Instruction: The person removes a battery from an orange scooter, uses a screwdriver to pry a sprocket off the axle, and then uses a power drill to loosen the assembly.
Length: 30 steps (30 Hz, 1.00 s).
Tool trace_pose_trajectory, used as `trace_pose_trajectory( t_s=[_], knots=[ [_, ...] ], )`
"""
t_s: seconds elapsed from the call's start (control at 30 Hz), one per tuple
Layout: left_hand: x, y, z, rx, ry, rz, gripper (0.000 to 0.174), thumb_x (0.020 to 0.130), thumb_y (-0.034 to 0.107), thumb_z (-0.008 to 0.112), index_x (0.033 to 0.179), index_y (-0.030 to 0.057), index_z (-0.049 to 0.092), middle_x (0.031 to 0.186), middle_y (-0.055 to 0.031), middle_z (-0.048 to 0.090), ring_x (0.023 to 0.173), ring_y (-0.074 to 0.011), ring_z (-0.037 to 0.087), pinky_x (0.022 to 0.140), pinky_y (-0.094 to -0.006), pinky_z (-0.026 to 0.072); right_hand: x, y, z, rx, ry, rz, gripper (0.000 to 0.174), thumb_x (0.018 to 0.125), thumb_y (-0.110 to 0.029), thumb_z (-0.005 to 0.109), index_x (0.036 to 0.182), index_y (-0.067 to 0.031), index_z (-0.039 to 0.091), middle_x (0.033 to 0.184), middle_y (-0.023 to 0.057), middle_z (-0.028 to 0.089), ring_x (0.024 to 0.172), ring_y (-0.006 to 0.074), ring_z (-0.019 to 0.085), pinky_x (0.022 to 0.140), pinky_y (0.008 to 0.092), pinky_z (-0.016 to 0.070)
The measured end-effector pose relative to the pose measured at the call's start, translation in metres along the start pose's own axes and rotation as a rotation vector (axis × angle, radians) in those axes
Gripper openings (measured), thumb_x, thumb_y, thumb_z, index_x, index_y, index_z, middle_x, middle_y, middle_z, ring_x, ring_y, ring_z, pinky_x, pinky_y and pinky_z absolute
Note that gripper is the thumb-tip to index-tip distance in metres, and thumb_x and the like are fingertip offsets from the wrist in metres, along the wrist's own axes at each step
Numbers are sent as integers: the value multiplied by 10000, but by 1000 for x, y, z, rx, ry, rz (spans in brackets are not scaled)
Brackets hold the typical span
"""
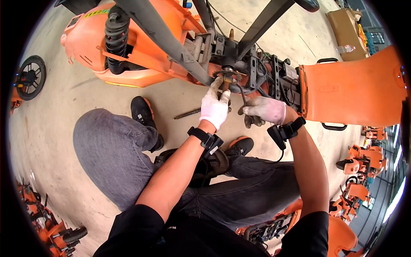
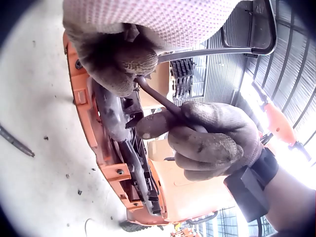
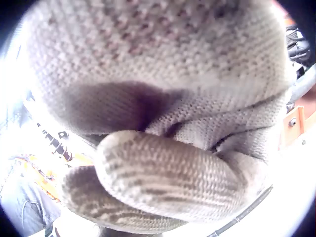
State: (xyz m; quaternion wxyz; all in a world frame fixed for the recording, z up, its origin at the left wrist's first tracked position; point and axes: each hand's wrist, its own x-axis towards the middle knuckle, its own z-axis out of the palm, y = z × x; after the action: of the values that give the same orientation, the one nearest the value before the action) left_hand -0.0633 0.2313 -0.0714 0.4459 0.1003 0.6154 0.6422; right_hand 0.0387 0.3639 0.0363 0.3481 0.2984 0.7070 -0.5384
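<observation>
My left hand (image 1: 215, 107), in a white knit glove with soiled fingers, reaches up to the axle. Its thumb and fingers close round a rusty brown fitting (image 1: 227, 84) just below a toothed sprocket (image 1: 234, 76). Beside it, my right hand (image 1: 264, 110) pinches a dark cable (image 1: 242, 95) between thumb and fingers. In the left wrist view that cable (image 2: 160, 98) curves from the left fingertips to the gloved right hand (image 2: 212, 140). The right wrist view is filled by curled glove fingers (image 3: 173, 173), which hide the cable.
An orange vehicle body (image 1: 141, 43) with a black shock absorber (image 1: 116, 38) stands over the work. To the right is an orange panel (image 1: 351, 90). A dark rod (image 1: 187, 114) lies on the floor near a shoe (image 1: 142, 112). A cardboard box (image 1: 346, 32) sits farther back.
</observation>
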Motion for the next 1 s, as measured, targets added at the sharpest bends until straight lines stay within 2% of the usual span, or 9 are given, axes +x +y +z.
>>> trace_pose_trajectory(
  t_s=[0.4,0.47,0.63,0.7,0.73,0.83,0.87,0.93,1.0],
  knots=[
    [2,-2,-2,35,-14,33,485,925,74,583,1397,85,469,736,-64,602,537,-120,563,498,-283,495,2,-4,-6,103,6,-32,377,982,-266,490,1122,56,630,714,61,637,546,84,468,518,245,386],
    [2,-2,-2,19,-21,20,484,925,72,583,1396,86,470,735,-62,601,537,-119,563,495,-283,494,0,-1,-12,267,31,-24,333,961,-295,541,901,12,653,714,65,656,505,87,456,473,258,374],
    [2,0,-4,20,-16,9,473,930,70,577,1390,79,471,728,-55,595,538,-117,561,497,-285,499,6,-1,-10,312,28,-54,368,960,-306,533,974,33,674,722,63,665,486,89,432,469,260,367],
    [4,-4,-4,20,-31,4,458,932,77,577,1379,77,479,768,-66,608,562,-117,577,510,-290,511,16,0,-4,-69,-58,-40,370,954,-294,526,985,46,667,750,61,678,524,101,471,504,272,420],
    [4,-5,-4,19,-30,2,458,932,77,577,1379,77,479,768,-66,608,562,-117,577,510,-290,511,18,-5,6,-168,33,44,325,954,-260,509,965,27,661,800,71,697,603,128,563,578,288,481],
    [9,-16,-4,-4,-23,15,443,931,87,586,1363,78,490,812,-86,612,586,-124,590,520,-300,519,53,29,23,-149,121,165,253,914,-236,587,996,-13,673,890,118,701,763,200,659,679,327,531],
    [18,-34,-5,127,8,133,440,927,91,592,1357,80,495,854,-107,628,598,-146,605,534,-313,524,65,44,26,-149,120,164,253,914,-236,587,996,-13,673,890,118,701,763,200,659,679,327,531],
    [18,-35,-6,259,40,248,438,923,94,598,1350,81,500,896,-129,643,610,-168,620,547,-325,528,82,60,29,-1205,187,-231,255,842,-224,677,1028,-50,689,974,155,685,889,271,676,764,371,545],
    [11,-19,-4,122,-3,73,438,916,97,602,1343,77,503,981,-165,666,622,-228,640,589,-343,534,90,60,28,-1189,182,-154,287,805,-228,708,1038,-60,694,994,162,673,925,287,665,792,380,543]
  ],
)
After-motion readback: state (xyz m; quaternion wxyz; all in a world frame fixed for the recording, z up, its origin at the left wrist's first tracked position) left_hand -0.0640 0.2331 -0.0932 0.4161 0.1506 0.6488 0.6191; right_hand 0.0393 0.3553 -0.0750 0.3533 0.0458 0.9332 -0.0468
